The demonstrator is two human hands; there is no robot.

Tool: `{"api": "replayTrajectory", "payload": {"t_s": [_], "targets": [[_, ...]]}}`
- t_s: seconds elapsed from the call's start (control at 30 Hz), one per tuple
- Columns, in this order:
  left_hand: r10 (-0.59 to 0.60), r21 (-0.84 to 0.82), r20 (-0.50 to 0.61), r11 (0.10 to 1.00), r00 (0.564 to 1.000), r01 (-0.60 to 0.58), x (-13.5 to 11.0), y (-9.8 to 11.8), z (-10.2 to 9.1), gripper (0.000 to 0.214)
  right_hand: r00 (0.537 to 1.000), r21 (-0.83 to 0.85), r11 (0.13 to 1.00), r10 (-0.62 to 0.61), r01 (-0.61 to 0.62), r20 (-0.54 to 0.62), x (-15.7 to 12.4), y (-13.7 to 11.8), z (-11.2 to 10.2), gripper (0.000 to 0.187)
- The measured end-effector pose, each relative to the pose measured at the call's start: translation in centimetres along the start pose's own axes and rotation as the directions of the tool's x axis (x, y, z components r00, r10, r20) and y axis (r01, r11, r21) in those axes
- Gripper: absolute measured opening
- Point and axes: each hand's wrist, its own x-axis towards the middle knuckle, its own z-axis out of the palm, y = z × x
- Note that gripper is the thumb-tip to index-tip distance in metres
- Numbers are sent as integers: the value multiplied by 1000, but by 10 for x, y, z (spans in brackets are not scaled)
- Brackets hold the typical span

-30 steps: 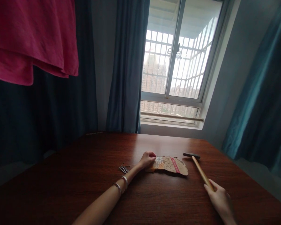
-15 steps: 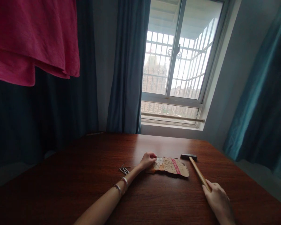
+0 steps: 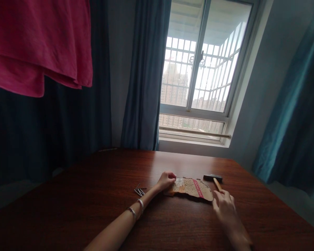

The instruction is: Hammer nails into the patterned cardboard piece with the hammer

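Observation:
A flat, ragged-edged cardboard piece (image 3: pixel 191 187) with rows of small holes and a pink stripe lies on the brown wooden table (image 3: pixel 94 195). My left hand (image 3: pixel 166 180) is closed in a pinch at its left edge, on something too small to make out. My right hand (image 3: pixel 225 209) is wrapped round the wooden handle of a hammer (image 3: pixel 213 179), high up near the dark metal head, which rests on the table just right of the cardboard. A small pile of nails (image 3: pixel 139 190) lies left of my left wrist.
A window (image 3: pixel 199 76) with blue curtains (image 3: pixel 142 76) stands behind the table's far edge. A pink cloth (image 3: pixel 39 45) hangs at the upper left. Another blue curtain (image 3: pixel 295 115) hangs on the right. Two bracelets (image 3: pixel 136 207) circle my left wrist.
My right hand has slid up the hammer handle towards the head and moved left, closer to the cardboard. The hammer head has shifted slightly left. My left hand has stayed put.

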Motion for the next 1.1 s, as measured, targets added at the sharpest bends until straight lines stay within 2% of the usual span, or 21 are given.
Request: {"api": "replayTrajectory", "payload": {"t_s": [0.1, 0.23, 0.3, 0.4, 0.53, 0.6, 0.67, 0.7, 0.77, 0.83, 0.87, 0.93, 0.97, 1.0, 1.03, 1.1], "targets": [[-18, -7, 21, 1000, 1000, 18, 2, -1, -2, 21, 987, 157, 977, -153, 143, 52, 30, -37, 7, 29], [6, -18, 65, 1000, 998, -5, 3, -2, -8, 21, 953, 275, 935, -270, 226, 134, 59, -73, 28, 24], [15, -3, 79, 1000, 997, -15, 3, -4, -10, 22, 946, 286, 934, -272, 216, 174, 65, -80, 39, 22], [7, 10, 77, 1000, 997, -8, 2, -6, -10, 23, 962, 307, 938, -219, 162, 161, 64, -82, 52, 19], [-18, -150, 147, 988, 989, 40, 6, 4, -20, 34, 971, 370, 918, -202, 141, 131, 60, -78, 61, 18], [-32, -270, 154, 960, 988, 73, 11, 16, -40, 45, 972, 397, 910, -190, 122, 136, 59, -76, 63, 18], [-64, -295, 81, 952, 995, 85, 18, 29, -74, 47, 973, 423, 901, -178, 101, 147, 59, -75, 66, 18], [-109, -257, 63, 959, 992, 121, 21, 34, -94, 45, 973, 434, 896, -178, 97, 150, 60, -75, 66, 18], [-223, -50, 130, 972, 966, 231, 22, 39, -135, 35, 972, 452, 887, -181, 95, 152, 60, -75, 67, 19], [-349, 210, 207, 928, 914, 307, 17, 38, -168, 26, 972, 459, 884, -178, 90, 154, 60, -75, 66, 20], [-452, 346, 228, 866, 862, 362, 12, 35, -180, 23, 972, 459, 884, -178, 89, 154, 60, -75, 65, 20], [-685, 561, 249, 679, 685, 474, 2, 28, -193, 24, 973, 459, 883, -180, 95, 147, 60, -76, 64, 20], [-759, 608, 256, 608, 599, 510, -2, 25, -195, 25, 973, 458, 884, -179, 96, 142, 59, -76, 63, 21], [-804, 629, 269, 564, 531, 535, -7, 22, -194, 27, 974, 458, 884, -179, 95, 142, 59, -77, 62, 21], [-823, 627, 284, 548, 492, 554, -10, 19, -190, 28, 974, 458, 884, -176, 92, 143, 59, -77, 62, 21], [-826, 603, 301, 552, 477, 576, -13, 16, -181, 29, 974, 461, 883, -172, 87, 147, 58, -77, 61, 21]]}}
